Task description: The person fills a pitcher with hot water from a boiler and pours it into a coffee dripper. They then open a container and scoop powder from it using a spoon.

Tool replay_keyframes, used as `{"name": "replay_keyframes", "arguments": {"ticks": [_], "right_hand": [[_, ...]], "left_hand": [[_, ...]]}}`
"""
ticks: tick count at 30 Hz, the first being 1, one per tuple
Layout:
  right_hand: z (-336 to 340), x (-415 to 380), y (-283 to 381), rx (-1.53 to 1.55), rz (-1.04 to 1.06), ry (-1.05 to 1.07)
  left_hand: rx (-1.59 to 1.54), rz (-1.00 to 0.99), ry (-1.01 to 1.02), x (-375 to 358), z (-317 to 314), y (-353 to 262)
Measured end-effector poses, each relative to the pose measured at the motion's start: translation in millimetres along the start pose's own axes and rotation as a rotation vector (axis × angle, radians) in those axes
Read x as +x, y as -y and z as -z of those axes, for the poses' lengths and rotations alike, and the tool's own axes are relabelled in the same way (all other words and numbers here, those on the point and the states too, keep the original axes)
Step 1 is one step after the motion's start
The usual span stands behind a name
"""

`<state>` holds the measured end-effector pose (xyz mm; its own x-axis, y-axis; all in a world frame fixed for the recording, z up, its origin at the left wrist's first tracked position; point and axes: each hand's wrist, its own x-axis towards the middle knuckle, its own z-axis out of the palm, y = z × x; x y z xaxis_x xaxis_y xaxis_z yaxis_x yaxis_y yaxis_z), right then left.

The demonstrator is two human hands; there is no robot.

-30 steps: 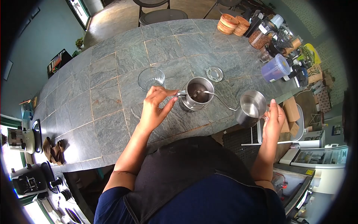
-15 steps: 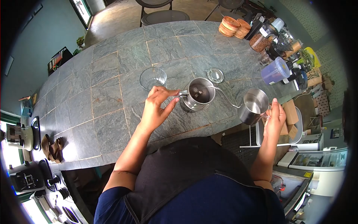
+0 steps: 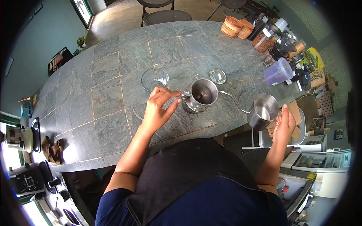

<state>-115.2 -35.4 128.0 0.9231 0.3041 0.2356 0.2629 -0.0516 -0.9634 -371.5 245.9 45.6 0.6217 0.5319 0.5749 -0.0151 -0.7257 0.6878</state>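
My left hand [image 3: 163, 106] pinches the side handle of a metal cup [image 3: 194, 103] on the tiled counter. The cup has a flared base, and dark contents with a small lighter patch show inside. My right hand [image 3: 284, 123] is closed around the handle of an open-topped metal gooseneck kettle [image 3: 260, 119], held up beyond the counter's edge. The kettle's thin spout [image 3: 235, 101] curves left, its tip by the cup's right rim. Behind the cup lies a small round lid [image 3: 217, 76]. Left of it stands a clear glass bowl [image 3: 154, 79].
Jars, a purple-blue container [image 3: 278, 71] and wooden bowls [image 3: 232, 26] crowd the counter's right end. A brown cloth [image 3: 52, 149] lies at the left. Below the kettle is a pale bin [image 3: 299, 141] holding cardboard. Chairs [image 3: 167, 17] stand beyond the counter [image 3: 105, 101].
My right hand and the kettle have moved right and slightly toward me. The spout tip has shifted from over the cup to its right rim. My left hand stays on the handle.
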Motion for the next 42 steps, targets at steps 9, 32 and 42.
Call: {"name": "replay_keyframes", "arguments": {"ticks": [9,32,42], "right_hand": [[10,0,1,0.025,-0.032,-0.026],[6,-8,11,0.030,-0.024,0.016],[2,-5,11,0.018,-0.029,0.007]], "left_hand": [[0.001,-0.004,0.003,0,0,2],[-0.012,-0.003,0.002,-1,-1,3],[-0.021,0.001,0.002,0,0,1]]}}
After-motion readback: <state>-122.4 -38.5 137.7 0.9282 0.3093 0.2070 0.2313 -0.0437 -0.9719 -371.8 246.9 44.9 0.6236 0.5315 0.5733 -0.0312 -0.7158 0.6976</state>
